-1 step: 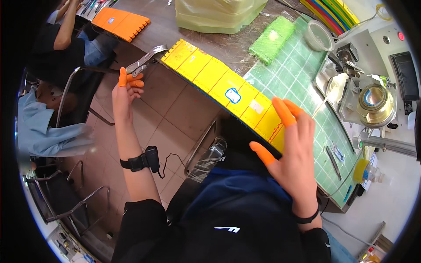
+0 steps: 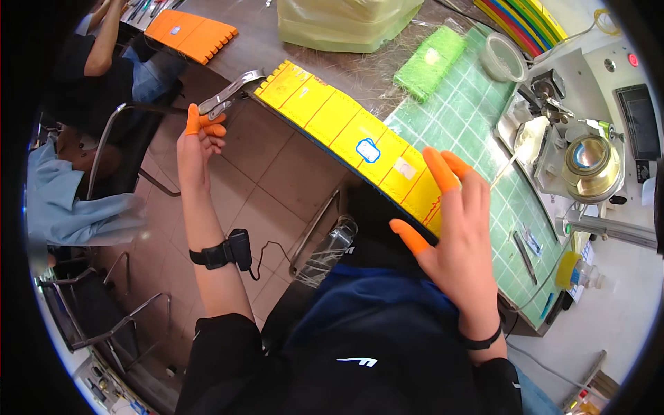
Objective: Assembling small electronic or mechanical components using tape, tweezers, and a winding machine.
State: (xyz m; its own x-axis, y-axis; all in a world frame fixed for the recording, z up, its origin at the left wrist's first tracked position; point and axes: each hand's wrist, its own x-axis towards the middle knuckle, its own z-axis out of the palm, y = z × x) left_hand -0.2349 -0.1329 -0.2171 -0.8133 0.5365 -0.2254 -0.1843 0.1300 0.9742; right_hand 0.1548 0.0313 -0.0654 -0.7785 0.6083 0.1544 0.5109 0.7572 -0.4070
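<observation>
Orange finger cots cover several fingertips of both hands. My left hand (image 2: 202, 135), to the left, is closed at the handle end of a silver metal clamp (image 2: 225, 97). The clamp's jaw end reaches the table edge beside the notched far end of a long yellow strip (image 2: 325, 121). Red lines cross that strip, and a small blue-outlined white label (image 2: 368, 151) sits near its middle. My right hand (image 2: 460, 232) is open over the strip's near end, thumb and fingers apart. It hides part of that end; whether it touches the strip I cannot tell.
A green cutting mat (image 2: 477, 131) bears a fuzzy green block (image 2: 430, 62), a round tub (image 2: 503, 57) and tweezers (image 2: 525, 257). An orange notched board (image 2: 190, 36) lies far left, near another person. To the right stands a machine with a brass-coloured round pot (image 2: 591, 166).
My right hand has shifted slightly left and away from me over the yellow strip. My left hand and the clamp look the same.
</observation>
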